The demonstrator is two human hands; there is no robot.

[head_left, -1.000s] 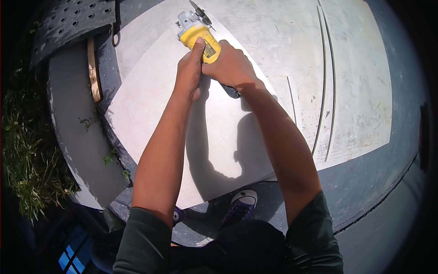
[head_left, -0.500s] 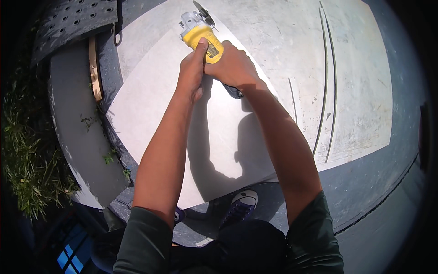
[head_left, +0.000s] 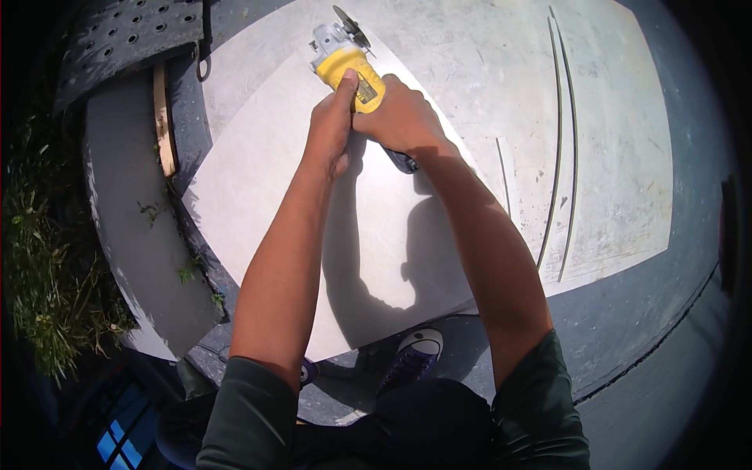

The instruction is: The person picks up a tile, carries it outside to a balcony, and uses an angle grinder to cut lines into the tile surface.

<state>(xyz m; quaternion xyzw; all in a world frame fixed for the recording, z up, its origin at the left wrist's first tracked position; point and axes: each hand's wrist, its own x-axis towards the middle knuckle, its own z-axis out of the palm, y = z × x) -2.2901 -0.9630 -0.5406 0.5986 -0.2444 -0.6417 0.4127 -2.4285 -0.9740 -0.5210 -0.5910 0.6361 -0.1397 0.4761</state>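
A yellow angle grinder (head_left: 345, 66) with a grey metal head and a thin dark disc (head_left: 350, 26) is held out in front of me. My left hand (head_left: 331, 125) is closed on its left side, the thumb lying along the yellow body. Around the rear of the body my right hand (head_left: 402, 117) is wrapped, and the dark back end sticks out under its wrist. The disc stands at the far right of the tool, over the edge of a white sheet (head_left: 258, 188). How far the disc is from the sheet I cannot tell.
Beneath the white sheet lies a larger, scuffed pale board (head_left: 619, 157) with two thin dark strips (head_left: 570, 141) on it. To the left are a wood piece (head_left: 163, 117), a grey curb (head_left: 129, 196), a perforated dark plate (head_left: 129, 39) and plants (head_left: 47, 274). My shoe (head_left: 413, 356) is near the sheet's edge.
The grinder and both hands have shifted very slightly toward me in the picture. The grip of both hands on it is unchanged.
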